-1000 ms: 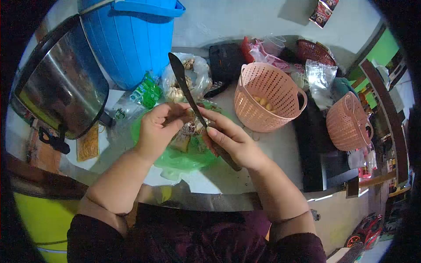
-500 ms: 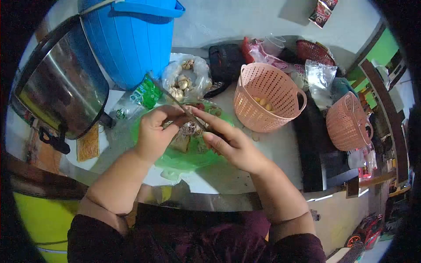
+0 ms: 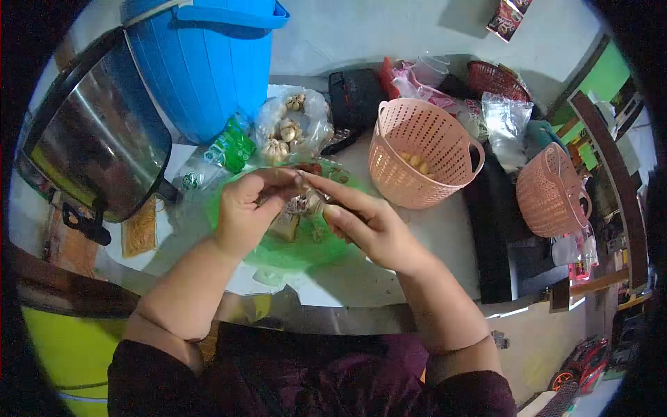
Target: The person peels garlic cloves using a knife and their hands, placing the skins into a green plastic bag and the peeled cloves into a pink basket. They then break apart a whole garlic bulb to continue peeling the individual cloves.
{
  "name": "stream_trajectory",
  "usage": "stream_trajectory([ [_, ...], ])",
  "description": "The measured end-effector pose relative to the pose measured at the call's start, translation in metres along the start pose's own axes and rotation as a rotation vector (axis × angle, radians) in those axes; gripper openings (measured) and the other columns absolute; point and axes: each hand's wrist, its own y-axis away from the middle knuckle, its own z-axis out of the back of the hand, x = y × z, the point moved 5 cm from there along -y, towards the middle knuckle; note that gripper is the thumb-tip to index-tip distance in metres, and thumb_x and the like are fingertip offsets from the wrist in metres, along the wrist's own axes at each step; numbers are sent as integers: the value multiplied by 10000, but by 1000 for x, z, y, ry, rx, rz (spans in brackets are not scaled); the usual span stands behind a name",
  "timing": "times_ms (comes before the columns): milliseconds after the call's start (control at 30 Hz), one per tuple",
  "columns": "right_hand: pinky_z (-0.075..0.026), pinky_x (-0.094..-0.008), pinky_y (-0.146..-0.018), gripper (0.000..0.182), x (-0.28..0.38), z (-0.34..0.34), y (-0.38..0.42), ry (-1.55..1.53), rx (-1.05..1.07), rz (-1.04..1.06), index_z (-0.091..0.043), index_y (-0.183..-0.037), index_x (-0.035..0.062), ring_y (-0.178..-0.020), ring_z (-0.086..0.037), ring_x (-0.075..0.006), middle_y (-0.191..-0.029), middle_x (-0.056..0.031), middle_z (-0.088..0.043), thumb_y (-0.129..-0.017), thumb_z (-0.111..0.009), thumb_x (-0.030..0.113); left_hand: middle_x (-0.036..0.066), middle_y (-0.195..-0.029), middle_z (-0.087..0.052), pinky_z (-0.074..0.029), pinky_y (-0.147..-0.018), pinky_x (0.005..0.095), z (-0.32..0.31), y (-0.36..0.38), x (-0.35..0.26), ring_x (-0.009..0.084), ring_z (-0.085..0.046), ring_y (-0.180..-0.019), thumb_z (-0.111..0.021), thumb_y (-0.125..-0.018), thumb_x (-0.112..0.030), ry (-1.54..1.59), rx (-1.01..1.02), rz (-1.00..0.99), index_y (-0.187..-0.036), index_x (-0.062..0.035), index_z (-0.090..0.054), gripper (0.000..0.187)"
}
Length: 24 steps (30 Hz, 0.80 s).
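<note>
Over a green plastic bag [image 3: 316, 256] strewn with papery skins, my two hands meet at the fingertips. My left hand [image 3: 243, 208] is closed in a pinch on a small pale piece, which looks like a garlic clove [image 3: 300, 180] and is mostly covered by fingers. My right hand [image 3: 372, 226] is closed around a knife [image 3: 337, 214], its thumb and index finger along the tool; the blade is hard to make out from this angle. Behind them, whole garlic bulbs [image 3: 288, 130] sit in a clear plastic bag. To the right, a pink basket [image 3: 403, 177] has pale peeled cloves [image 3: 415, 162] at its bottom.
A blue bucket [image 3: 208, 69] and a large metal pot [image 3: 104, 132] stand at the left. Near them lies a green packet [image 3: 233, 147]. A black pouch [image 3: 356, 97] rests by the wall. Another pink basket [image 3: 552, 194] and a red basket [image 3: 497, 80] are on the right.
The knife blade, pointing up and left across my left fingertips before, has swung down and barely shows now. Both hands stay in nearly the same place.
</note>
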Motion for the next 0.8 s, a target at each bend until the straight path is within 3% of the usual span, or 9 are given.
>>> stream_trajectory([
  [67,-388,-199,-600,451,-7,-2,4,-301,54,-234,-415,-1427,130,-685,-451,-42,-784,33,-520,-990,-499,201,87,-1005,-687,-519,-841,278,-1,-2,-3,151,-650,-943,-591,-841,100,5,-7,-30,-1075,26,-622,248],
  [233,-404,-206,-592,418,-19,2,4,-566,18,-279,-443,-1397,92,-683,-494,-58,-802,23,-550,-998,-485,209,89,-1003,-688,-513,-832,274,-4,-4,-7,150,-652,-937,-607,-858,67,-45,-26,-136,-1087,23,-619,233],
  [333,-423,-205,-606,413,-22,5,3,-676,-22,-317,-455,-1385,92,-700,-520,-62,-815,19,-564,-994,-487,217,90,-1039,-675,-489,-871,267,-4,-6,-9,133,-628,-971,-578,-888,57,-9,26,-64,-1119,18,-601,235],
  [400,-424,-204,-604,413,-27,8,3,-668,-41,-331,-454,-1387,97,-704,-521,-60,-812,21,-563,-992,-491,213,94,-1053,-665,-478,-879,254,-9,-8,-12,126,-615,-993,-544,-910,58,132,52,-42,-1151,23,-575,246],
  [567,-397,-187,-619,442,-15,6,4,-479,-72,-343,-410,-1420,102,-730,-486,-38,-854,48,-543,-996,-488,200,97,-1056,-664,-483,-873,262,-4,-6,-1,140,-621,-995,-540,-913,53,53,13,-34,-1137,27,-573,228],
  [700,-443,-238,-781,493,-7,0,3,-203,22,-158,-361,-1446,86,-905,-528,-97,-1068,-32,-586,-985,-505,183,102,-1068,-665,-490,-881,280,-3,-4,2,168,-631,-1016,-545,-879,90,58,-31,-54,-1130,28,-577,261],
  [767,-426,-330,-951,519,-2,-2,1,-23,18,3,-345,-1446,75,-1158,-537,-231,-1309,-135,-540,-967,-517,173,109,-1078,-666,-489,-892,291,-1,-6,-3,183,-635,-1023,-542,-847,122,-53,3,-97,-1137,29,-580,307],
  [800,-413,-343,-979,522,-4,-3,-1,48,10,82,-345,-1443,72,-1209,-514,-256,-1347,-151,-513,-962,-520,172,112,-1083,-666,-489,-897,296,-1,-7,-7,191,-637,-1026,-541,-831,137,-108,19,-118,-1140,29,-582,330],
])
